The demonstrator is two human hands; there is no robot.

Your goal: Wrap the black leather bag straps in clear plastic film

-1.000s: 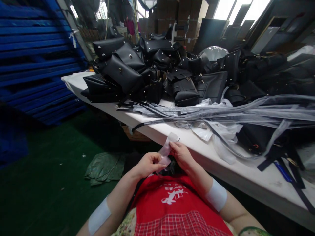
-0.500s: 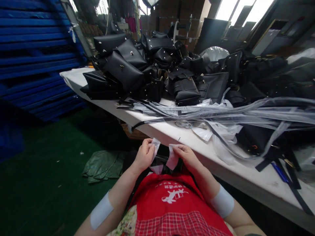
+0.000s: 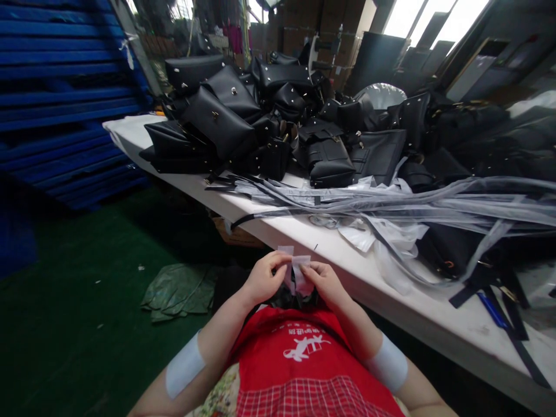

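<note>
Both my hands are close together in front of the red apron, just off the table's near edge. Between the fingers of my right hand [image 3: 325,282] is a small piece of thin white paper [image 3: 302,275], pinched near its edge. My left hand [image 3: 266,277] is closed at the fingertips on a second thin white piece [image 3: 285,251], right beside the first. The two pieces nearly meet, and I cannot tell whether they overlap. Below the hands, dark material on my lap is mostly hidden.
Black bags [image 3: 217,121] are heaped along the back of the white table [image 3: 278,231]. Plastic-wrapped straps [image 3: 391,202] lie across its front, with a blue pen-like tool [image 3: 492,310] at right. Blue pallets [image 3: 65,75] stack at left; a green crumpled sheet [image 3: 178,289] lies on the floor.
My left hand has moved right, bringing its white piece up against the one in my right hand. My right hand has barely moved.
</note>
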